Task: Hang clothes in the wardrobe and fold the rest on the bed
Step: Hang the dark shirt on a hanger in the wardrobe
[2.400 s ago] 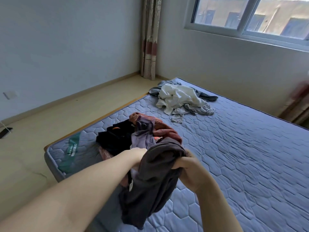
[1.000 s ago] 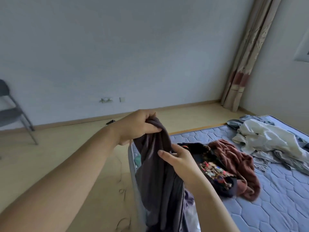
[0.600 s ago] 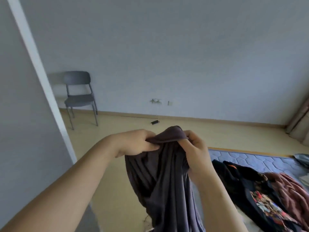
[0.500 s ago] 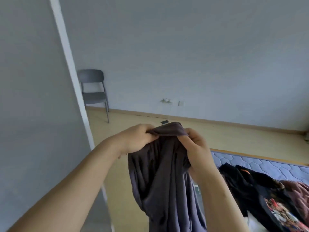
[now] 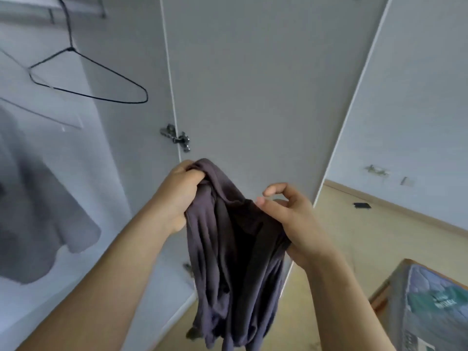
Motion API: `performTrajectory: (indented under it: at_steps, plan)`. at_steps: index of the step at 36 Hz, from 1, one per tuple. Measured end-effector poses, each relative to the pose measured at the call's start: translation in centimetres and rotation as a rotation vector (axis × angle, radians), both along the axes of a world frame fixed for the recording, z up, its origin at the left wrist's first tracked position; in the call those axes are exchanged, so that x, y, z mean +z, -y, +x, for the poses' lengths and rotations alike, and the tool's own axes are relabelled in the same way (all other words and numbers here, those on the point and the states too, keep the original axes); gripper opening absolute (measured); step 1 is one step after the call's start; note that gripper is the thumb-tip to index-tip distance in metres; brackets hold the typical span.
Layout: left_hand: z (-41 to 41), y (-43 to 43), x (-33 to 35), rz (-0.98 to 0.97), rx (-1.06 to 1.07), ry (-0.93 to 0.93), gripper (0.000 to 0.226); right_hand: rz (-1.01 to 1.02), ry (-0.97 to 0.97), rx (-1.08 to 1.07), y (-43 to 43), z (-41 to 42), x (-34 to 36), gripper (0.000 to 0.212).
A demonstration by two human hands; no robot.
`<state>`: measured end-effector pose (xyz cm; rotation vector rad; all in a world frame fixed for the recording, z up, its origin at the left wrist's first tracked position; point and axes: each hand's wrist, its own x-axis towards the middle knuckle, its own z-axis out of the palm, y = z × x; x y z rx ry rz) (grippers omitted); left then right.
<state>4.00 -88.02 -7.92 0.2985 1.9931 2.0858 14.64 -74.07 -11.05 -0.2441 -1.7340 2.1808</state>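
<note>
Swung off bed (image 5: 430, 302) to white wardrobe door (image 5: 253, 84); I see dark purple-grey cloth garment (image 5: 228, 249) in front of it, left hand (image 5: 177, 196) & right hand (image 5: 293, 221) both clamped on top edge. Black wire hanger (image 5: 71, 48) bare, left of door.

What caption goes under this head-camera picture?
Left hand and right hand hold a dark grey garment near an empty black wire hanger.
</note>
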Motion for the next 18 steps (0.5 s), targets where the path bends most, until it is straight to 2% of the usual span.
performTrajectory:
  at_steps: [2, 4, 10, 14, 16, 18]
  plan:
    - [-1.2, 2.9, 0.1, -0.005, 0.115, -0.006, 0.022, -0.007, 0.049, 0.098, 1.9, -2.0, 0.1, 0.031]
    - [-2.3, 5.7, 0.2, -0.024, 0.232, -0.019, 0.02, 0.055, 0.112, 0.165, 3.7, -4.0, 0.2, 0.027]
    - [-4.3, 14.1, 0.9, -0.009, 0.536, -0.035, 0.015, 0.493, 0.242, 0.327, 8.3, -9.4, -0.2, 0.028]
    - [-5.1, 19.9, 1.5, -0.038, 0.712, -0.047, 0.014, 0.897, 0.217, 0.282, 10.2, -12.7, 0.1, 0.022]
    - [-5.3, 22.5, 1.9, -0.025, 0.796, -0.037, 0.018, 0.969, 0.161, 0.212, 11.0, -13.8, 0.1, 0.017]
    - [-5.3, 24.7, 2.5, -0.011, 0.875, -0.067, 0.018, 0.951, 0.096, 0.132, 11.9, -14.8, 0.1, 0.012]
